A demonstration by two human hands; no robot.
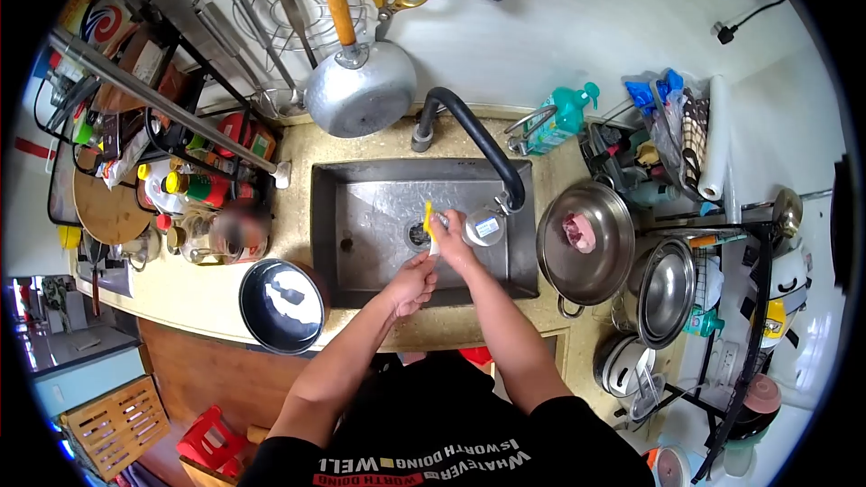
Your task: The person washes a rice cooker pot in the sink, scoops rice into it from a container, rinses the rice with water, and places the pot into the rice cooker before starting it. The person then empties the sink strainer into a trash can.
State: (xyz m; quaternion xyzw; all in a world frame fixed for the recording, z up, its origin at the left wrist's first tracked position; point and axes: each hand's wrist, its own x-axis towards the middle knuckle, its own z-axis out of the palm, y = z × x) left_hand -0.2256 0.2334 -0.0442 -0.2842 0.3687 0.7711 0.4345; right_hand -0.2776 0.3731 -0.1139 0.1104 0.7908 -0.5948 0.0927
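Over the steel sink (pixel 379 198) my two hands meet on a slim yellow-and-white object (pixel 428 214), too small to name. My right hand (pixel 454 243) is closed around its middle, with the yellow end sticking out above the fingers. Below it, my left hand (pixel 413 283) is closed at the lower, white end. Just right of my right hand, a clear container with a white label (pixel 486 228) is in the sink. The black faucet (pixel 478 135) arches over the sink's right side. Behind the object, the drain (pixel 418 234) is partly hidden.
Right of the sink, a steel pan (pixel 550 252) holds a piece of raw meat (pixel 578 232). A dark pot (pixel 281 343) stands at the front left. Bottles (pixel 203 188) crowd the left counter. A green soap bottle (pixel 561 117) stands behind. A ladle-like pan (pixel 361 95) hangs on the wall.
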